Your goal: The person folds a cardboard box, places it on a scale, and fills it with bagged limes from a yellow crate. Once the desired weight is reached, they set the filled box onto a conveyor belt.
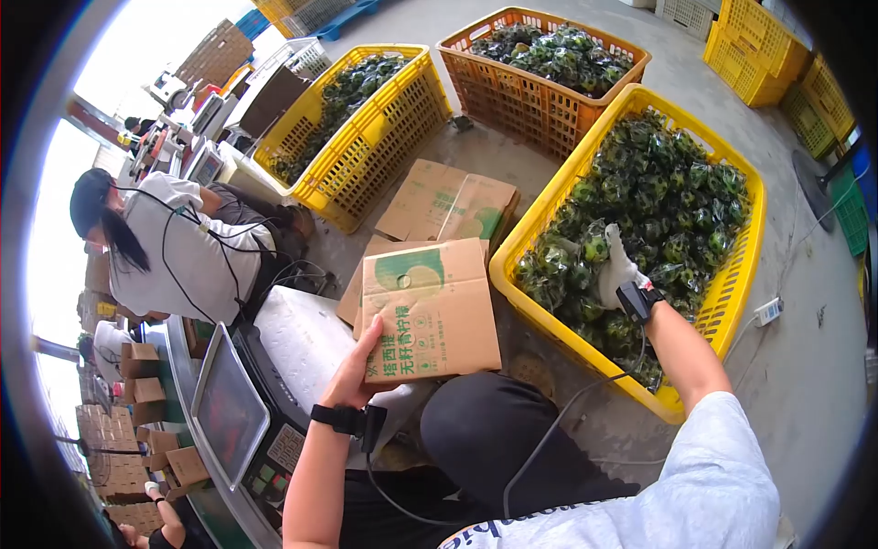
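Note:
My left hand is closed on the near left edge of a cardboard box with green print, held tilted above my lap. Inside the yellow crate on the right lie many green fruits in clear plastic bags. Among them, at the left part of the heap, is my right hand, in a white glove. Its thumb stands up, while its other fingers are hidden by the glove's angle and the bags, so whether it grips one cannot be told.
More cardboard boxes lie on the floor ahead. Behind them stand a yellow crate and an orange crate with bagged fruit. At the left are a scale, a white foam box and a seated person. Cables run from my wrists.

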Demonstrator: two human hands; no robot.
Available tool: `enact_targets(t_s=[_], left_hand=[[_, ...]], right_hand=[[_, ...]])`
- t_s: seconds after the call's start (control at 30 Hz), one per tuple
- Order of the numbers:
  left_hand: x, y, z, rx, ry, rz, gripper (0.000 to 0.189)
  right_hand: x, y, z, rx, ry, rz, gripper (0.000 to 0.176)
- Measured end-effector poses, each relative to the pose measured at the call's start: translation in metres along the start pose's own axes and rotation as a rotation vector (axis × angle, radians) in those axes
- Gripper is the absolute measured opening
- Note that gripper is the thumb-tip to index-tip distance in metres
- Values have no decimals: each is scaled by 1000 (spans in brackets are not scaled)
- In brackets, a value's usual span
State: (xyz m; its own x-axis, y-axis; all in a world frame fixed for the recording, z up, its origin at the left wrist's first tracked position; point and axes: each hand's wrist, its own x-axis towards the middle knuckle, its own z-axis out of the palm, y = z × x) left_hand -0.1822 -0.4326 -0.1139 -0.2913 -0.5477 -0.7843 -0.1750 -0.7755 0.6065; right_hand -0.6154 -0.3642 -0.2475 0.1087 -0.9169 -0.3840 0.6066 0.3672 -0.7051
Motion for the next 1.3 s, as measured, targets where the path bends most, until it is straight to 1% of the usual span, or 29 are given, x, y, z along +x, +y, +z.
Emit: enact_targets(t_s=[0.07,0.1,0.13,0.17,0.2,0.3,0.33,0.37,0.4,0.47,0.5,0.53,0.57,0.6,0.63,0.67,0.73,0.77,0.8,0.87,0.93,0.97,1.0,1.07,1.13,1.17,1.2,1.27,1.3], left_hand=[[17,-18,1,-2,5,-36,69],[28,-31,1,-103,-38,-35,70],[36,-43,0,-205,-80,-35,71],[39,-50,1,-270,-141,-18,72],[41,-57,2,-273,-143,-14,72],[45,-81,6,-455,-207,5,68],[48,-89,6,-465,-209,6,68],[51,-98,7,-507,-245,34,68],[52,-104,7,-550,-279,62,68],[52,-111,4,-553,-274,73,69],[52,-110,3,-609,-347,79,70],[51,-108,1,-661,-423,87,71],[47,-103,8,-643,-344,148,74],[50,-105,5,-653,-341,164,74],[57,-111,0,-709,-393,155,73],[64,-116,-5,-765,-448,148,72],[68,-125,-12,-757,-462,154,73],[70,-127,-12,-762,-462,174,75],[69,-126,-12,-767,-460,196,77],[63,-122,-17,-768,-484,222,79],[51,-117,-21,-771,-499,249,80],[42,-112,-19,-790,-497,280,82],[35,-109,-19,-810,-495,307,83],[31,-104,-25,-854,-533,348,85],[19,-93,-28,-948,-605,379,89],[23,-96,-33,-1039,-667,348,94],[11,-92,-29,-1023,-572,369,98],[8,-94,-32,-1072,-571,391,100],[4,-94,-31,-1070,-576,395,100]], right_hand=[[-4,0,5,98,103,13,100],[-11,-1,9,144,-57,-6,100],[-18,-2,13,141,-58,-6,100],[-25,-5,20,158,-13,53,101],[-28,-5,24,175,33,110,102],[-34,-6,32,203,-29,88,102],[-38,-9,36,213,-55,71,101],[-43,-16,57,234,23,57,101],[-40,-22,66,222,21,66,101],[-29,-33,83,81,-240,-44,99],[-29,-41,102,61,-309,-47,79],[-20,-39,117,52,-325,-44,79],[-12,-34,131,-108,-313,-58,67],[-2,-30,145,-270,-299,-76,55],[5,-25,158,-381,-213,-58,42],[-14,-37,201,-526,-176,-20,47],[3,-5,208,-705,-200,-271,50],[-12,-11,231,-819,-91,-155,57],[-8,-2,242,-746,-26,-82,60],[-21,-14,256,-931,-71,77,64],[-5,-8,240,-998,-315,-130,65],[-24,-36,274,-1205,-274,-175,62],[-30,-49,283,-1433,-163,-254,54],[-55,-84,302,-1275,-253,-503,48],[-65,-104,292,-992,-73,-376,45],[-59,-111,274,-1169,36,-307,47],[-48,-112,244,-1342,150,-233,49],[-22,-90,155,-1799,161,-117,72],[-24,-74,138,-1883,215,74,83]])
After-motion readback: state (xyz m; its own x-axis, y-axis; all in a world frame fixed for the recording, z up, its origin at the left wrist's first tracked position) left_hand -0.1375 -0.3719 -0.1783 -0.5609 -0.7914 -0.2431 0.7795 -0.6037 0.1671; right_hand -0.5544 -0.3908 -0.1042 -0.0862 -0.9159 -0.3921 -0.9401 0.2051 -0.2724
